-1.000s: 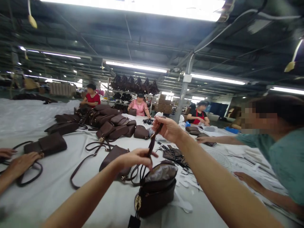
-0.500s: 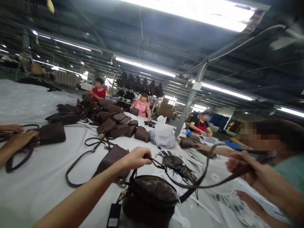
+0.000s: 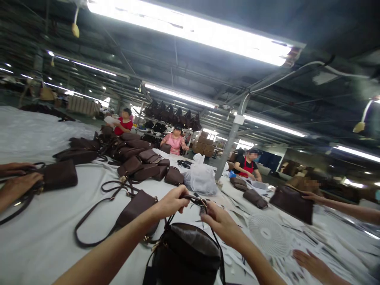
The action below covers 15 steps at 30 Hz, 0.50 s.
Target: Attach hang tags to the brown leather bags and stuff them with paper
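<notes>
A dark brown handbag [image 3: 187,257] stands in front of me with its top open and lining showing. My left hand [image 3: 172,202] is closed round its strap [image 3: 192,197] above the opening. Close by on the right, my right hand [image 3: 221,219] pinches the same strap beside a gold-coloured buckle. The strap hangs from there down the bag's right side. Behind my left forearm lies another brown bag [image 3: 138,209], its long strap looped over the table. Small dark items behind my hands are mostly hidden.
Brown bags [image 3: 133,146] are piled on the white-covered table [image 3: 59,221]. A clear plastic bag [image 3: 203,176] and a white fan [image 3: 264,233] stand beyond. Co-workers' hands [image 3: 22,186] hold a bag at left; another hand [image 3: 311,263] rests at right. A post [image 3: 230,150] rises behind.
My right hand has come in from the far right to beside my left hand, and the strap no longer stretches out sideways. A co-worker at right has leaned away, now holding a bag.
</notes>
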Available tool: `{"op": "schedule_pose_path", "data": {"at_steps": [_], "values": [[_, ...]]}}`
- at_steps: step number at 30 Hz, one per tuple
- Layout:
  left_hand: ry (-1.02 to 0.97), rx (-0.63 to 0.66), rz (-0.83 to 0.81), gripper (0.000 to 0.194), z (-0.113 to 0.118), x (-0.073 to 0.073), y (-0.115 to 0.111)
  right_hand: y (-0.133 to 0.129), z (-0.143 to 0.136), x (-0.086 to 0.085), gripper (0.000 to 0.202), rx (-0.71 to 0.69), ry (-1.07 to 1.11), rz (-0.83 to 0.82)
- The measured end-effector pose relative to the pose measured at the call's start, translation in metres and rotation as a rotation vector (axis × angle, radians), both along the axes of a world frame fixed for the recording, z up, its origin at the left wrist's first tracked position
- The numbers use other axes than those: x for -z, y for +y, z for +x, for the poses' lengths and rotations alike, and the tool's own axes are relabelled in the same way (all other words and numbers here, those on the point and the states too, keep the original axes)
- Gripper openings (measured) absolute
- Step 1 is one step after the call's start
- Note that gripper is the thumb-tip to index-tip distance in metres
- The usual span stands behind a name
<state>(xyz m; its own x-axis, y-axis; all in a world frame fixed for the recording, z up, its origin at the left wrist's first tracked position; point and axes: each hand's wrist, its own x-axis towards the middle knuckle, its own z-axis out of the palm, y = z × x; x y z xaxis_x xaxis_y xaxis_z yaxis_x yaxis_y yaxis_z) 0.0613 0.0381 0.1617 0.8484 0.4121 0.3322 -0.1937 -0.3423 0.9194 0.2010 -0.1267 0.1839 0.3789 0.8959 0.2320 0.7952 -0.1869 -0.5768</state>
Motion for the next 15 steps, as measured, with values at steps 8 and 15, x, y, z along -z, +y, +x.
{"op": "schedule_pose_path", "data": {"at_steps": [8,15], "values": [[-0.068,-0.038,0.009,0.022,0.015,-0.015,-0.012,0.050,-0.007,-0.041,0.033,0.032,-0.349,0.165],[-0.477,0.101,-1.186,0.036,0.031,0.010,0.025,0.027,-0.022,0.055,0.049,0.070,-0.523,0.010]]}}
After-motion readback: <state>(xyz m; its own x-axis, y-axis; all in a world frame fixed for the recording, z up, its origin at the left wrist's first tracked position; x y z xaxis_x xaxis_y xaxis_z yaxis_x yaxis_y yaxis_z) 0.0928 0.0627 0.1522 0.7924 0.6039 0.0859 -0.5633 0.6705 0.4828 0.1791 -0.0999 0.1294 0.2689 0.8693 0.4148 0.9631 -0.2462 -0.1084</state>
